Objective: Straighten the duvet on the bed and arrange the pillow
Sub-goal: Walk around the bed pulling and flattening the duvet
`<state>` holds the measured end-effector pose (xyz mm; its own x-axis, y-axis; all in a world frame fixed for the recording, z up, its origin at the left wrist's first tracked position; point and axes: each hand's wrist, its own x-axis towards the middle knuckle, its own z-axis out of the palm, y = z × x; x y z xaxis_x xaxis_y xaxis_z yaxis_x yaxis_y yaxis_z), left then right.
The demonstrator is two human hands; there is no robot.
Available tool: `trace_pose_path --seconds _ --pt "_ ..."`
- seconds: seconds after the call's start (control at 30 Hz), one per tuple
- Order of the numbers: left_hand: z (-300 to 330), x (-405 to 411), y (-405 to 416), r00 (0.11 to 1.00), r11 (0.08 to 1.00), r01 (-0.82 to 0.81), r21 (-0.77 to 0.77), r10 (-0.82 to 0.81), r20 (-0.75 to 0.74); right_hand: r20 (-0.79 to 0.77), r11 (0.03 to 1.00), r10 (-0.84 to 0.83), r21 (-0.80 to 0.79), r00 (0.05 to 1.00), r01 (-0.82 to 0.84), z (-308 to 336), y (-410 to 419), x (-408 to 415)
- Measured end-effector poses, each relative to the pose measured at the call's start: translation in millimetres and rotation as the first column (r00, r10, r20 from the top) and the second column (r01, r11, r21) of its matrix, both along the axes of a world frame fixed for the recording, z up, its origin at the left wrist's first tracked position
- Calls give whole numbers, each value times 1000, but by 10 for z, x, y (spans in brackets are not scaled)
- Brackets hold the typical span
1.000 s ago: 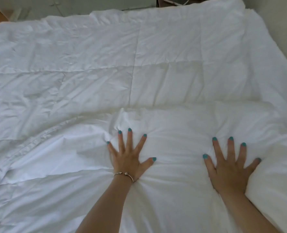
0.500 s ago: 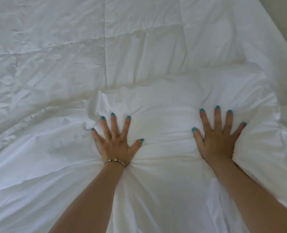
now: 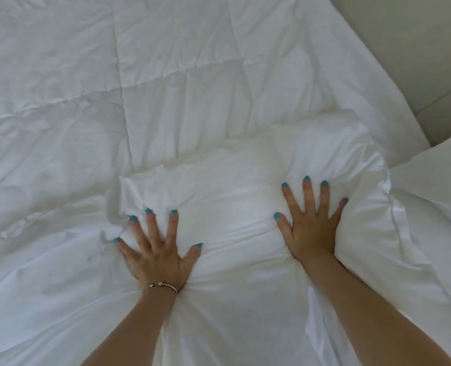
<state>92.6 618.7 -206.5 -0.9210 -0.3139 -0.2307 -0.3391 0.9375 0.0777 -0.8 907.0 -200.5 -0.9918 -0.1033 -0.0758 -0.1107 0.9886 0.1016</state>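
left hand [image 3: 154,253]: flat on the pillow, fingers spread wide and straight, pressing down near the pillow's left end, teal nails, nothing gripped
bracelet [image 3: 159,286]: thin metal band round the left wrist, right where the fabric puckers
right hand [image 3: 310,224]: same deal, splayed open and pushing into the pillow's right half, little finger sunk in beside a puffed-up bulge
pillow [image 3: 232,207]: white, lying crosswise on top of the duvet at the near end of the bed, dented under both palms and bulging up between and around them, right corner standing puffy
duvet [image 3: 87,101]: white, quilted in big squares, spread across the bed beyond and left of the pillow, pretty flat but with small creases all over
second pillow [image 3: 435,186]: white, just off to the right, touching or nearly touching the first one, hard to call
wall [image 3: 404,48]: beige, top right corner, past the bed's right edge
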Motion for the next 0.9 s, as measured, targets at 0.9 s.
trace_pose_path --seconds 0.9 --pt "1124 -146 -1921 852 894 -443 61 441 -281 -112 896 113 -418 987 -150 597 -1065 -1052"
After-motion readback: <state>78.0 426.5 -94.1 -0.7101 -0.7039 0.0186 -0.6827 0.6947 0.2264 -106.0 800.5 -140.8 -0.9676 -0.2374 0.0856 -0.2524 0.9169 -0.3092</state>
